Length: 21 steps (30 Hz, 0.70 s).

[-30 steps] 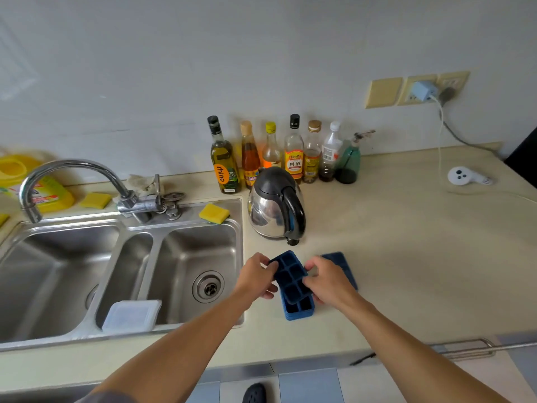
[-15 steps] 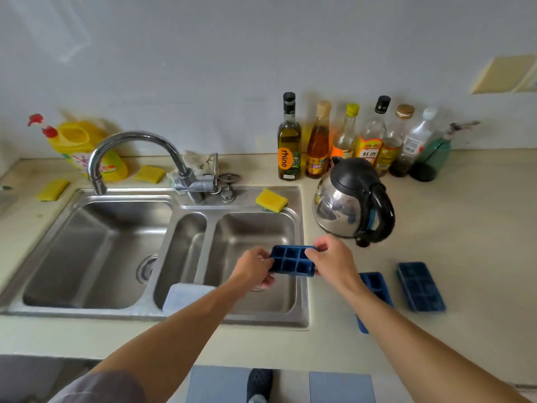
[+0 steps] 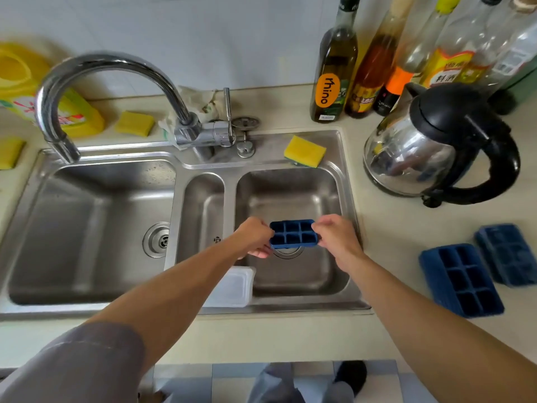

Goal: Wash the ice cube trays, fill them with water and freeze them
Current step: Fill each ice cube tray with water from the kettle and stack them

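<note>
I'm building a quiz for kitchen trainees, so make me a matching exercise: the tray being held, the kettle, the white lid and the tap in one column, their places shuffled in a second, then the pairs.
Things
1. tray being held
2. kettle
3. white lid
4. tap

Places
A. on the counter, right of the sink
B. spout turned toward the left basin
C. lying at the sink's front edge
D. gripped by the left hand and right hand above the right basin

Pairs: 1-D, 2-A, 3-C, 4-B
</note>
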Tool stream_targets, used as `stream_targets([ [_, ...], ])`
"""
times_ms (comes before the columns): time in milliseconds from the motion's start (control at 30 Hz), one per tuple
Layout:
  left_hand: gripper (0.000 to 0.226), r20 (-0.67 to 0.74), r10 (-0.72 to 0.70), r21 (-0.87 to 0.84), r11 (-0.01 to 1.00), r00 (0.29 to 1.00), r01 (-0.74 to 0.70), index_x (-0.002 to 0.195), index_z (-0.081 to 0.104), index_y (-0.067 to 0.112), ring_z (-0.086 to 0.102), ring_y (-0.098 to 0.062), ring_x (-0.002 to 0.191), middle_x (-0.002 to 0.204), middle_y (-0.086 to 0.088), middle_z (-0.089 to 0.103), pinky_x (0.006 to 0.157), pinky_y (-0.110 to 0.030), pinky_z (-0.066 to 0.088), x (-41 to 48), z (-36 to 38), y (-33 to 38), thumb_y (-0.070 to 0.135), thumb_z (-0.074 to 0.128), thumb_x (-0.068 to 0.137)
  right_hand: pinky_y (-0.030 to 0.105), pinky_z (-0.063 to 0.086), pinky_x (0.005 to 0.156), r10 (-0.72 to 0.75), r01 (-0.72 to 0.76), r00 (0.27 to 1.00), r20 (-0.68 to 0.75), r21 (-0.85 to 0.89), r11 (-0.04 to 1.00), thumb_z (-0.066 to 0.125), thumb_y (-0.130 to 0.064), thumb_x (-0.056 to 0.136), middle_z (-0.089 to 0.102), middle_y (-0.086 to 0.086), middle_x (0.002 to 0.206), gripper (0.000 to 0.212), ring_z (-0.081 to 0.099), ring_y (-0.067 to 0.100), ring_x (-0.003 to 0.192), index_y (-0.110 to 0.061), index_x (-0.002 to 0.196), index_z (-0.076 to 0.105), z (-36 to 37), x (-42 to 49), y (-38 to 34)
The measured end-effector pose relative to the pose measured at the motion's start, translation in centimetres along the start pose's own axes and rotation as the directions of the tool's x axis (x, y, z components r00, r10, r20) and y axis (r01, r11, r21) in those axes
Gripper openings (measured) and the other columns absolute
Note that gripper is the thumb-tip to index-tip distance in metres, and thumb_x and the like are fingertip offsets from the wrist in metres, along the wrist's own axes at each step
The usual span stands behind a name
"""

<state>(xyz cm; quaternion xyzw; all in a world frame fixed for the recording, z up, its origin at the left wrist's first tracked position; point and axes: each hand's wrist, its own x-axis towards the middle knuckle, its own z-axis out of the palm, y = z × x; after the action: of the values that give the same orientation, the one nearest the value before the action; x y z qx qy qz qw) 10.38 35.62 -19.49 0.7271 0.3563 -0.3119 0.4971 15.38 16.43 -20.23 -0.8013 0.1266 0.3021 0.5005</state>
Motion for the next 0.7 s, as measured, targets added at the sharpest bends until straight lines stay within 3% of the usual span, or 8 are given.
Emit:
stream_targets([
  [267,0.025,0.035,-0.064,0.12,0.991,0.997,0.059,0.125,0.054,0.004,0.075,-0.03,0.09,0.107,-0.018,0.07,0.079,-0.041,0.064,4.9,0.6,-1.3,0.018,0.052,0.103,0.047,0.053,0.102,0.126,-0.126,0.991,0.045,0.001,0.992,0.06,-0.011,0.096,0.062,0.002,0.109,0.014,0.062,0.021,0.105,-0.02,0.105,0.06,2.9,3.3,2.8],
  [400,0.028,0.044,-0.091,0.18,0.98,0.995,0.082,0.126,0.055,0.005,0.074,-0.028,0.092,0.109,-0.016,0.069,0.078,-0.041,0.064,7.0,1.6,-2.1,0.02,0.052,0.103,0.039,0.052,0.09,0.143,-0.143,0.989,0.038,0.003,0.99,0.055,-0.007,0.097,0.065,0.007,0.111,0.016,0.061,0.019,0.098,-0.017,0.106,0.063,4.2,5.0,4.1],
  [500,0.028,0.051,-0.102,0.209,0.974,0.994,0.089,0.124,0.057,0.006,0.074,-0.028,0.087,0.104,-0.015,0.069,0.066,-0.037,0.063,8.0,2.1,-2.3,0.021,0.053,0.101,0.032,0.047,0.09,0.143,-0.142,0.989,0.032,-0.02,0.99,0.054,-0.004,0.098,0.064,0.009,0.124,0.033,0.059,0.021,0.11,-0.009,0.13,0.062,4.8,5.8,4.8],
  [567,0.028,0.055,-0.112,0.23,0.968,0.992,0.097,0.123,0.057,0.006,0.073,-0.028,0.082,0.103,-0.015,0.07,0.059,-0.034,0.061,8.3,2.2,-2.3,0.021,0.053,0.101,0.032,0.047,0.093,0.135,-0.134,0.991,0.026,-0.049,0.99,0.054,-0.004,0.098,0.064,0.007,0.124,0.036,0.06,0.022,0.113,-0.008,0.133,0.062,4.9,5.9,5.2],
  [700,0.028,0.037,-0.112,0.245,0.964,0.993,0.099,0.122,0.058,0.005,0.074,-0.03,0.089,0.107,-0.017,0.07,0.061,-0.035,0.06,8.3,2.1,-2.5,0.023,0.053,0.101,0.027,0.046,0.071,0.087,-0.084,0.996,0.023,-0.081,0.993,0.053,-0.004,0.098,0.063,-0.001,0.097,0.023,0.058,0.009,0.085,-0.024,0.093,0.063,5.0,5.6,5.5],
])
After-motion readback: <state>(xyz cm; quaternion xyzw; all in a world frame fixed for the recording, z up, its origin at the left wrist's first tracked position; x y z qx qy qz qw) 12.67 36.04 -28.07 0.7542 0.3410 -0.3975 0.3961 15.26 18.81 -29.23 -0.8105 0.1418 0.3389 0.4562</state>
